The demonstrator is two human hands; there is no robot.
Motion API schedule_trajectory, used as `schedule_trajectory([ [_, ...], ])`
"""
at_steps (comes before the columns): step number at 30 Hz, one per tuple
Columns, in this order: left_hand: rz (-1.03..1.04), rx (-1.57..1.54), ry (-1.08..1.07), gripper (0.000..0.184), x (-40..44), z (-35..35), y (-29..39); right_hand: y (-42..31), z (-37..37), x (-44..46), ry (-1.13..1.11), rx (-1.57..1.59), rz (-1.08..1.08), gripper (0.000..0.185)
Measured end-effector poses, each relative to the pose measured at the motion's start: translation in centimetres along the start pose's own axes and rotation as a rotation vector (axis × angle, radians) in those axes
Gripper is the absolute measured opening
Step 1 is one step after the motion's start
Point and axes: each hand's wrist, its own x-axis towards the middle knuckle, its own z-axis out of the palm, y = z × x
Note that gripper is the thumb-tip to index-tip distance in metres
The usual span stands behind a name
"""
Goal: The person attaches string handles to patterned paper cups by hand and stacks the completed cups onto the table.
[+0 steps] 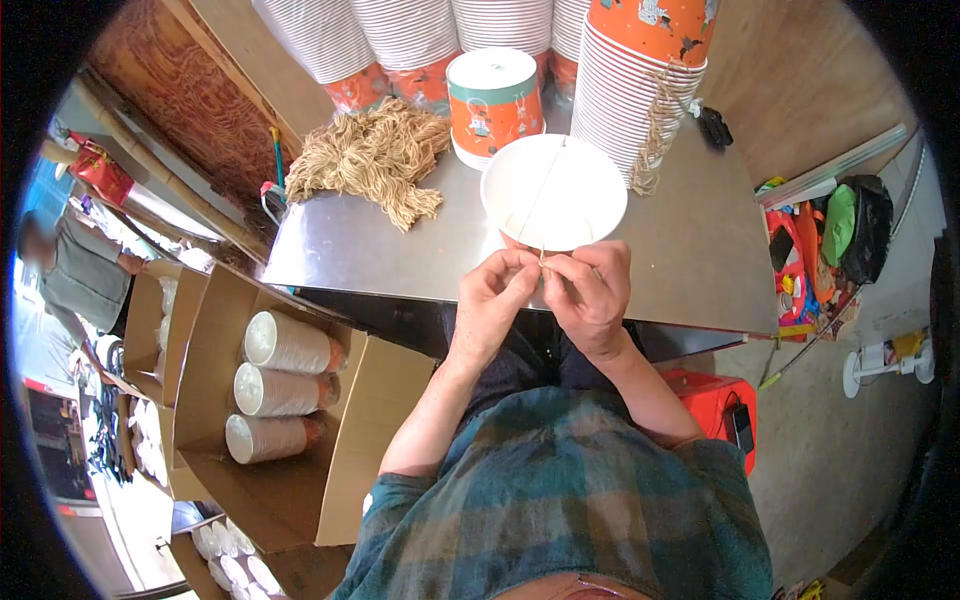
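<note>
Smooth, shiny metal across the table (400,262); rough, matt fibre in the cord pile (370,165) and thin cord (543,252); smooth white inside the open bucket (592,190); matt brown cardboard in the carton (372,430); soft-looking checked cloth in the shirt (560,490).

On the left, a person (85,265) stands beyond a cardboard box (345,450); a phone (740,428) lies on a red stool (690,395).

The tall cup stack (640,100) ran past the top edge; the far person (85,265) was blurred, and the cord's knot between the fingertips was too small to tell.
</note>
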Motion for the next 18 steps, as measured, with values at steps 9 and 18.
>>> schedule_trajectory([
  [9, 0.236, 0.216, 0.09, 0.014, 0.2, 0.6, -0.2, -0.1, -0.1, 0.1, -0.034, -0.016, -0.002, 0.022],
  [18, 0.828, 0.802, 0.184, 0.013, 0.9, 1.2, 0.7, -0.4, -0.6, 0.4, -0.062, 0.002, 0.038, 0.019],
])
